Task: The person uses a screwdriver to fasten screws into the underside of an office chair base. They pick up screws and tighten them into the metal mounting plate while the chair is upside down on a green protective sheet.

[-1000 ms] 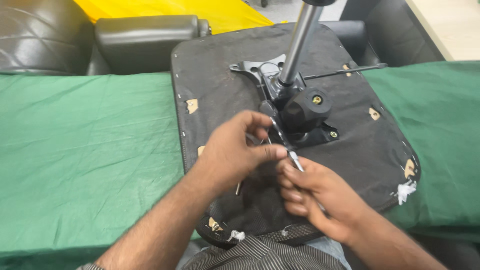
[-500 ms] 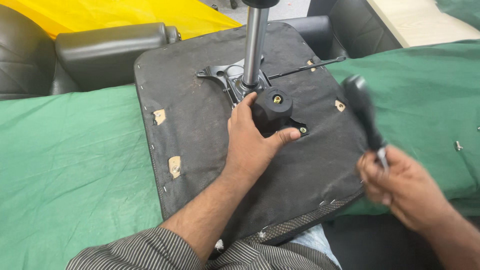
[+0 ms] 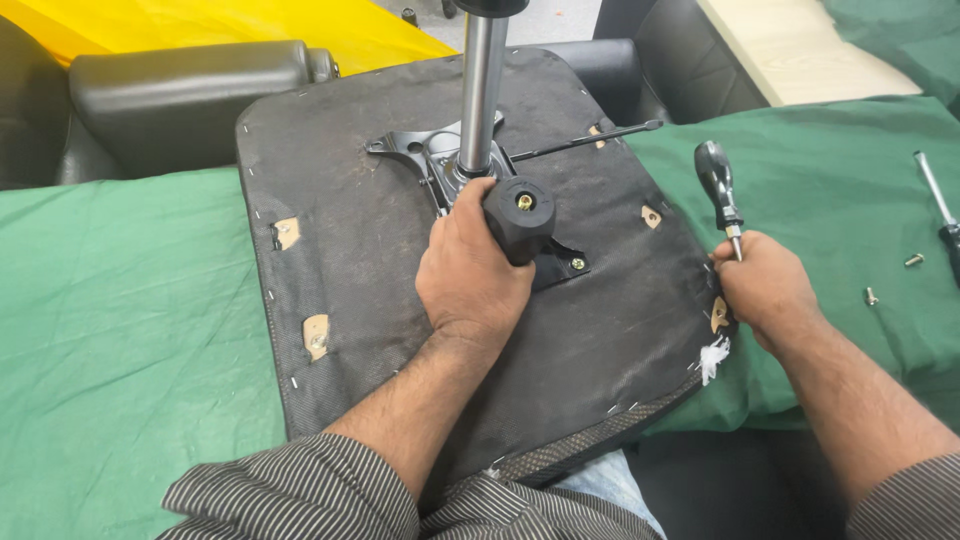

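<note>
An upturned office chair seat (image 3: 350,260) with black fabric underside lies on the green cloth. A metal mechanism plate (image 3: 425,155) with a grey gas column (image 3: 482,90) is bolted to it. My left hand (image 3: 470,280) grips the black round knob (image 3: 522,210) on the mechanism. My right hand (image 3: 765,290) holds a screwdriver (image 3: 722,195) by its shaft, black handle pointing up, at the seat's right edge. A thin lever rod (image 3: 590,140) sticks out to the right of the column.
A second screwdriver (image 3: 935,205) and two loose screws (image 3: 890,280) lie on the green cloth (image 3: 120,330) at the right. Black leather chair parts (image 3: 190,90) and a yellow sheet (image 3: 260,25) sit behind. A pale wooden board (image 3: 800,45) is at the back right.
Both hands were together at the mechanism with the screwdriver. My right hand has drawn the screwdriver away to the seat's right edge, and my left hand has closed on the black knob.
</note>
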